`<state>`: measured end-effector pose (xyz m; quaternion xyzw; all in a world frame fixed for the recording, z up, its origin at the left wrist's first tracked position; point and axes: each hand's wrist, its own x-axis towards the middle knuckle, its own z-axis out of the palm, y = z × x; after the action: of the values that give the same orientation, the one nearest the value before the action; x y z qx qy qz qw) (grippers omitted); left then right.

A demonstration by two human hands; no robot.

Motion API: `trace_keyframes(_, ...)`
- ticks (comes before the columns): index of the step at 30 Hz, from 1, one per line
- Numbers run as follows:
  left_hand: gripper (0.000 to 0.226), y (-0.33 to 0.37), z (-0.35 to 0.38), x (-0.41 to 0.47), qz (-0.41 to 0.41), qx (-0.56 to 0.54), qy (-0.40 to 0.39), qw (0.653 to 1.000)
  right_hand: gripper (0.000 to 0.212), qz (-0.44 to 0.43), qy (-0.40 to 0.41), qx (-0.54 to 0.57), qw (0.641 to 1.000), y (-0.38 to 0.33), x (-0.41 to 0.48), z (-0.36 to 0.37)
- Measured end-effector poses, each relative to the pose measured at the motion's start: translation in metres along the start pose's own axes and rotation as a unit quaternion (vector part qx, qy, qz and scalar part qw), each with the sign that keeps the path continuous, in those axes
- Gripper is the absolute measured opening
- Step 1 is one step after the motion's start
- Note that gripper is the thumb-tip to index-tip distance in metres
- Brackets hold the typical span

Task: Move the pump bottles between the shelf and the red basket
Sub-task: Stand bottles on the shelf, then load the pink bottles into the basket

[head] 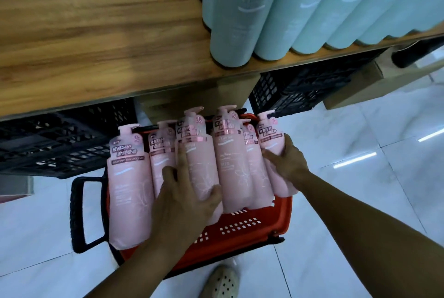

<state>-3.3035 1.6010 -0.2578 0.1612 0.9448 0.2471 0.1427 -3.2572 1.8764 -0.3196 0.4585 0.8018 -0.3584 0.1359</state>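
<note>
Several pink pump bottles [234,165] stand packed upright in the red basket [242,228] on the floor below the wooden shelf [96,33]. My left hand [189,196] grips a pink bottle [200,165] near the basket's middle, fingers wrapped round its body. At the basket's right end, my right hand [287,160] grips another pink bottle [270,136]. Both bottles are still down among the others. The left part of the shelf is bare wood.
Pale green bottles [242,21] stand in rows on the shelf's right part. Black crates [60,139] and cardboard boxes [355,84] sit under the shelf. The basket's black handle [79,211] sticks out to the left. A foot in a beige clog [223,282] stands on the white tiled floor.
</note>
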Motion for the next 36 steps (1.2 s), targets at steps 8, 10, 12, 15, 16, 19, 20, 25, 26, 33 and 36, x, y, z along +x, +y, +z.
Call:
trace_keyframes(8, 0.108, 0.008, 0.007, -0.001, 0.001, 0.016, -0.017, 1.000, 0.057, -0.011, 0.001, 0.022, 1.000, 0.008, 0.009, -0.018)
trace_keyframes(10, 0.109, 0.011, 0.010, -0.002, -0.001, 0.012, -0.021, 1.000, 0.056, -0.021, 0.017, 0.034, 0.999, 0.012, 0.011, -0.021)
trace_keyframes(12, 0.111, 0.014, 0.011, -0.002, 0.000, 0.010, -0.027, 1.000, 0.055, -0.023, 0.015, 0.047, 0.999, 0.015, 0.014, -0.022)
trace_keyframes(15, 0.113, 0.017, 0.013, -0.001, -0.004, 0.017, -0.036, 0.999, 0.057, -0.016, -0.002, 0.048, 0.999, 0.019, 0.015, -0.019)
trace_keyframes(16, 0.114, 0.017, 0.013, -0.001, -0.007, 0.023, -0.036, 0.999, 0.059, -0.019, -0.005, 0.044, 0.999, 0.020, 0.015, -0.017)
trace_keyframes(19, 0.115, 0.014, 0.013, 0.000, -0.006, 0.027, -0.040, 0.999, 0.061, -0.026, -0.002, 0.031, 0.999, 0.022, 0.014, -0.014)
trace_keyframes(20, 0.115, 0.014, 0.012, -0.001, 0.001, 0.022, -0.041, 0.999, 0.061, -0.026, -0.001, 0.028, 0.999, 0.021, 0.015, -0.014)
trace_keyframes(25, 0.114, 0.016, 0.004, 0.000, 0.003, 0.035, -0.040, 0.999, 0.059, -0.028, 0.001, 0.018, 0.999, 0.023, 0.015, -0.018)
trace_keyframes(26, 0.112, 0.019, 0.003, 0.002, 0.035, 0.059, -0.013, 0.998, 0.060, -0.028, 0.007, 0.010, 1.000, 0.024, 0.014, -0.018)
trace_keyframes(33, 0.062, 0.085, 0.039, 0.047, 0.320, 0.141, -0.182, 0.919, 0.073, -0.006, 0.060, -0.032, 0.998, 0.047, 0.008, -0.016)
trace_keyframes(36, 0.071, 0.096, 0.062, 0.068, 0.340, 0.252, -0.225, 0.878, 0.076, 0.003, 0.077, -0.025, 0.997, 0.056, 0.009, -0.018)
